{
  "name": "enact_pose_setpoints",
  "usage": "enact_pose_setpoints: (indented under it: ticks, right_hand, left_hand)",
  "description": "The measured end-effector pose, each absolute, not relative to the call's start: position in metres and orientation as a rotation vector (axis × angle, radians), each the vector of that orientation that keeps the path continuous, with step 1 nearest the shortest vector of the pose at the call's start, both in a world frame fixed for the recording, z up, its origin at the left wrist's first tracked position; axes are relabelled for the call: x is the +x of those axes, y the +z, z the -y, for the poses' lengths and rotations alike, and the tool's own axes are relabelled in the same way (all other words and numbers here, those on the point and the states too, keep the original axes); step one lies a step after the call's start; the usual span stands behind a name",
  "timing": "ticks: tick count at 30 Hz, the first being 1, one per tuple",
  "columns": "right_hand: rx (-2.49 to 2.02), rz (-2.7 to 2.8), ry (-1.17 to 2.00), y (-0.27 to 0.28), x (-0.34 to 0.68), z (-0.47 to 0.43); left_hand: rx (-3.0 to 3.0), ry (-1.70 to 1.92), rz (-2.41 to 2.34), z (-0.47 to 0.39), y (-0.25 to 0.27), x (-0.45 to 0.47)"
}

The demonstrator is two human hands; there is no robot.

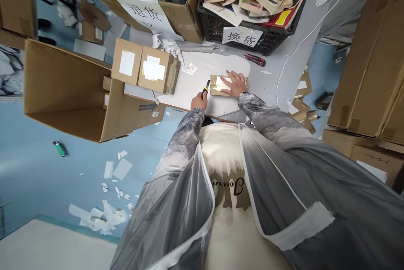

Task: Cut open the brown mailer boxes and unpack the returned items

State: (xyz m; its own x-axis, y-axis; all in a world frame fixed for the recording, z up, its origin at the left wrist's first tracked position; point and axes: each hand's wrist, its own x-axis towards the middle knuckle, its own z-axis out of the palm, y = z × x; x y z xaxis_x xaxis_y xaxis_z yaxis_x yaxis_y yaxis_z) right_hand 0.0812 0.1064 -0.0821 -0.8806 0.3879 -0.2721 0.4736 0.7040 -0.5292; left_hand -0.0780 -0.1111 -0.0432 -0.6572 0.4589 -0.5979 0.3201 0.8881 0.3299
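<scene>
A small cardboard box [217,90] with a white label and clear tape lies flat on the table's white sheet [186,80]. My right hand [235,84] rests on its right part with the fingers spread, covering some of the label. In my closed left hand [199,101] is a black and yellow utility knife [206,87]. The knife's tip points away from me, beside the box's left end; whether it touches the cardboard I cannot tell. A crumpled bit of clear plastic [190,68] lies a little farther left.
Two labelled cartons [142,82] stand at the table's left, near a large open carton [66,89]. Behind are a box of goods [195,17] and a black crate [217,32] of books. A red utility knife [255,59] and a white cable [285,61] lie to the right.
</scene>
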Motion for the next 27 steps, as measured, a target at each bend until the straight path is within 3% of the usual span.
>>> enact_pose_setpoints:
  ticks: [13,21,27]
  right_hand:
    - [0.597,-2.804,-0.668,-0.108,0.085,-0.099]
    - [0.670,-2.811,-0.743,-0.114,0.086,-0.095]
    - [0.683,-2.840,-0.779,-0.113,0.085,-0.099]
  left_hand:
    - [0.647,-0.110,-2.370,0.108,-0.009,-0.064]
    - [0.677,-0.242,-2.302,0.137,0.006,-0.037]
    - [0.693,-0.150,-2.277,0.147,-0.009,-0.053]
